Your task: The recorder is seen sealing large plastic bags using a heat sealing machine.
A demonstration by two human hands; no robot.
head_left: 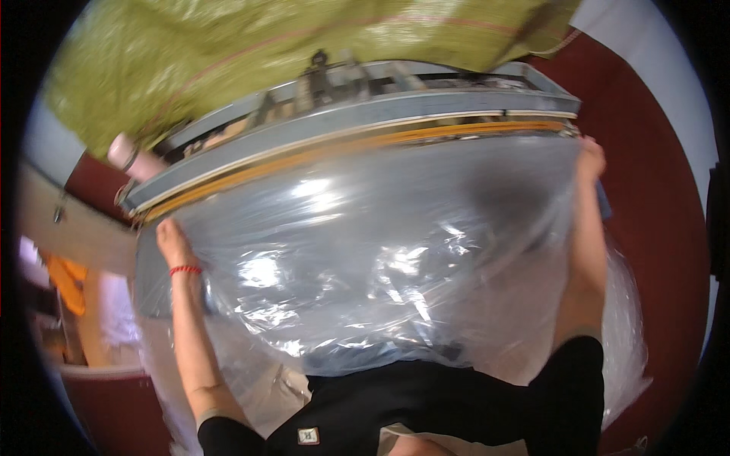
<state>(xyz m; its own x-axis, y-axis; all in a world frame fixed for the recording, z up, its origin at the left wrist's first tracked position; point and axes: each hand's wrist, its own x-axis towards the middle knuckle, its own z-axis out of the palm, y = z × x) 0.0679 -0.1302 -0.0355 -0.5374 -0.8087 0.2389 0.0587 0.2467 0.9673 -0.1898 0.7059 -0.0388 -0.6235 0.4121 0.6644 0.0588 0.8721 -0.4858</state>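
A wide sheet of clear plastic film [357,228], wrinkled and shiny, stretches between my hands and drapes down over my lap. My left hand [173,239], with a red bracelet at the wrist, is closed on its left edge. On the far right, my right hand [591,159] grips the opposite corner, higher up. The film's far edge lies along a long grey metal machine [342,118] with an orange-brown strip [334,152] along its front. Both hands are close to the ends of this strip. The fingertips are partly hidden and blurred.
Behind the machine hangs a yellow-green woven plastic sheet [251,45]. A pink bottle [135,156] stands by the machine's left end. Orange cloth [67,281] shows at the far left. The floor [646,251] is dark red on the right, and loose film [623,327] hangs there.
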